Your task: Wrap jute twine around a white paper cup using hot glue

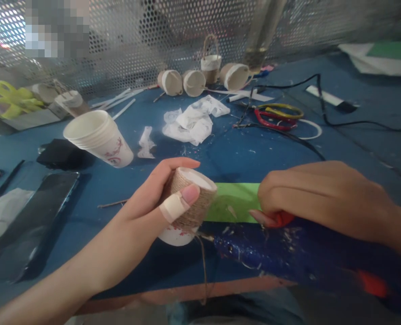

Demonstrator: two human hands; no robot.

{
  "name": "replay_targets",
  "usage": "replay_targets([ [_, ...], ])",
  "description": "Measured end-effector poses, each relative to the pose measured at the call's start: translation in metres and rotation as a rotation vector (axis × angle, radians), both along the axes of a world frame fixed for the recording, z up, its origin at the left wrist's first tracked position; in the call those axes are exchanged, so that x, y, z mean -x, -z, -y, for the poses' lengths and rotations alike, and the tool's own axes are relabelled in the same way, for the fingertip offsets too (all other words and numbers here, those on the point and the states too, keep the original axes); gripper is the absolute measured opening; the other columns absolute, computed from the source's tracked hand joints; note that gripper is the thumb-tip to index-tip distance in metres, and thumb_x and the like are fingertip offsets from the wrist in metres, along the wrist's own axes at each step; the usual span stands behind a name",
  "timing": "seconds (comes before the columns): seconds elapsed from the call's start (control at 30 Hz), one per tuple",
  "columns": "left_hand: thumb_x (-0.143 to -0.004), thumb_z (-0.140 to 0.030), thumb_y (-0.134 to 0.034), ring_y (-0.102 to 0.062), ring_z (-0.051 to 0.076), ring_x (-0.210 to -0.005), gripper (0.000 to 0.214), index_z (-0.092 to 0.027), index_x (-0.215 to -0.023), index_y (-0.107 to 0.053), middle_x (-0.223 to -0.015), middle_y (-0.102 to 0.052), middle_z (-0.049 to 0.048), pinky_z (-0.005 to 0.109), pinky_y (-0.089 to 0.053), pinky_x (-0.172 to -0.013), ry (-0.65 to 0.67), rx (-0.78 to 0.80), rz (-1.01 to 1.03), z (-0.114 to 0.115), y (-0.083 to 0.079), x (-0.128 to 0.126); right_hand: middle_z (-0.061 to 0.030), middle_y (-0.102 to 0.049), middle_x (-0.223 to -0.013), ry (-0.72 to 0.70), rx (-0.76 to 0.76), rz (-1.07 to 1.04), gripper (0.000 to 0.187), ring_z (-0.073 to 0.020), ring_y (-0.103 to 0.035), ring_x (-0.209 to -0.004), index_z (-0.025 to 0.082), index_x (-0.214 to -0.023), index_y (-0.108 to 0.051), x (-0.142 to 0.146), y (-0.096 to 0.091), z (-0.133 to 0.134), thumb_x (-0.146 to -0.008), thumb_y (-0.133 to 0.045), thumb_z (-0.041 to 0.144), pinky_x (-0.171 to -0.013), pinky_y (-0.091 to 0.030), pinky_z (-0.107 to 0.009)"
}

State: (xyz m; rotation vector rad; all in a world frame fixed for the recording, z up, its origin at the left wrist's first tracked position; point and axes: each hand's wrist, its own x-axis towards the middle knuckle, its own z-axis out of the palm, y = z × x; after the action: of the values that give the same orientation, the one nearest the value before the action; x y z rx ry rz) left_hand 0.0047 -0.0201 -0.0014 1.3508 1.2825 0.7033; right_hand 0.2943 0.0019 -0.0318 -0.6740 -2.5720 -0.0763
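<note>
My left hand point(153, 198) is closed around a paper cup point(191, 201) held upside down and tilted, its upper part wound with brown twine. A bandage wraps my thumb. A loose end of twine point(204, 266) hangs from the cup toward me. My right hand point(318, 196) grips a dark blue glue gun point(288, 253) with a red trigger, its nozzle touching the cup's lower side. A green paper sheet point(232, 202) lies on the blue table point(220, 158) behind the gun.
A stack of white paper cups point(97, 137) lies tipped at the left, near a black phone point(34, 216). Crumpled white paper point(193, 119), red and yellow scissors point(278, 115), black cables point(322, 108) and several twine-wrapped cups point(200, 79) sit farther back, before a perforated metal screen point(153, 31).
</note>
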Motion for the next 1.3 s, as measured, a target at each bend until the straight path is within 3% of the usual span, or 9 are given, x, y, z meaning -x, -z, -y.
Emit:
replay_targets([
  [0.3, -0.088, -0.070, -0.077, -0.065, 0.023, -0.103, 0.049, -0.040, -0.127, -0.071, -0.113, -0.073, -0.0035, 0.026, -0.053, -0.077, -0.113, 0.090, 0.087, 0.004, -0.008, -0.009, 0.0061, -0.057, -0.078, 0.043, 0.023, 0.057, 0.028, -0.0161, -0.052, -0.058, 0.029, -0.088, -0.043, 0.000, -0.003, 0.004, -0.114, -0.035, 0.028, -0.056, -0.033, -0.035],
  [0.73, -0.090, -0.069, -0.076, -0.066, 0.029, -0.104, 0.054, -0.035, -0.130, -0.068, -0.118, -0.074, 0.0024, 0.032, -0.055, -0.074, -0.081, 0.069, 0.047, 0.002, -0.010, -0.009, 0.0058, -0.058, -0.075, 0.072, 0.041, 0.062, 0.034, -0.0156, -0.051, -0.060, 0.028, -0.080, -0.045, 0.000, -0.005, 0.005, -0.113, -0.039, 0.028, -0.058, -0.035, -0.034],
  [0.9, -0.088, -0.070, -0.078, -0.066, 0.025, -0.101, 0.053, -0.036, -0.129, -0.070, -0.116, -0.074, -0.0001, 0.028, -0.056, -0.075, -0.092, 0.080, 0.068, 0.002, -0.010, -0.009, 0.0050, -0.060, -0.078, 0.034, 0.099, 0.090, 0.029, -0.0158, -0.054, -0.061, 0.027, -0.084, -0.048, -0.002, -0.005, 0.004, -0.110, -0.038, 0.023, -0.059, -0.036, -0.034],
  [1.13, -0.089, -0.069, -0.077, -0.063, 0.025, -0.103, 0.051, -0.037, -0.128, -0.070, -0.116, -0.072, -0.0013, 0.028, -0.054, -0.077, -0.094, 0.090, 0.093, 0.003, -0.010, -0.010, 0.0047, -0.060, -0.073, 0.090, 0.038, 0.066, 0.046, -0.0155, -0.052, -0.059, 0.027, -0.077, -0.047, 0.002, -0.004, 0.005, -0.118, -0.029, 0.037, -0.058, -0.033, -0.035],
  [1.3, -0.090, -0.067, -0.077, -0.064, 0.025, -0.105, 0.047, -0.038, -0.126, -0.071, -0.115, -0.072, -0.0017, 0.028, -0.054, -0.078, -0.077, 0.078, 0.086, 0.003, -0.010, -0.009, 0.0045, -0.060, -0.073, 0.096, 0.030, 0.069, 0.046, -0.0155, -0.052, -0.059, 0.027, -0.075, -0.049, 0.002, -0.005, 0.006, -0.117, -0.033, 0.033, -0.058, -0.034, -0.035],
])
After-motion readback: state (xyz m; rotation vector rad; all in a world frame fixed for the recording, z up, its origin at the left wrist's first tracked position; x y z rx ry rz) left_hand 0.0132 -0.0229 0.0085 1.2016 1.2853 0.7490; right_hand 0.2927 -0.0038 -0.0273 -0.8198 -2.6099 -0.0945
